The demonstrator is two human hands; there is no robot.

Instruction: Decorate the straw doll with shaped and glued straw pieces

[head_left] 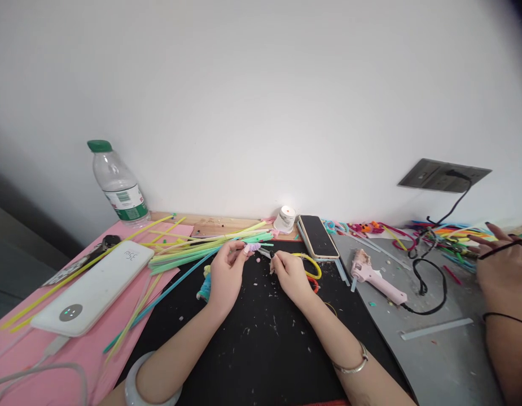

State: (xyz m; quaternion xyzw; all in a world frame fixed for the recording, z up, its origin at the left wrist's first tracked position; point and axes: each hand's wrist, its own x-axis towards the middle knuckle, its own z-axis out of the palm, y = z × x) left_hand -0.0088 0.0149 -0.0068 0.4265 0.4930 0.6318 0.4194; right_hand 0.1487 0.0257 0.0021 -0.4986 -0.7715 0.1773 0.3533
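Observation:
My left hand (227,274) is closed in a pinch on a small purple curled piece (253,247) above the black mat (261,338). Close to its right, my right hand (288,273) is closed on a small dark tool (269,255) whose tip points at the purple piece. A bundle of green and yellow straws (201,246) lies just behind my left hand. A yellow loop (311,264) lies beside my right hand.
A lit candle (286,217) and a phone (317,237) sit at the back. A pink glue gun (377,278) with a black cord lies on the grey sheet (438,361). Water bottle (119,186) and white power bank (93,287) stand left. Another person's hand (500,262) reaches in at right.

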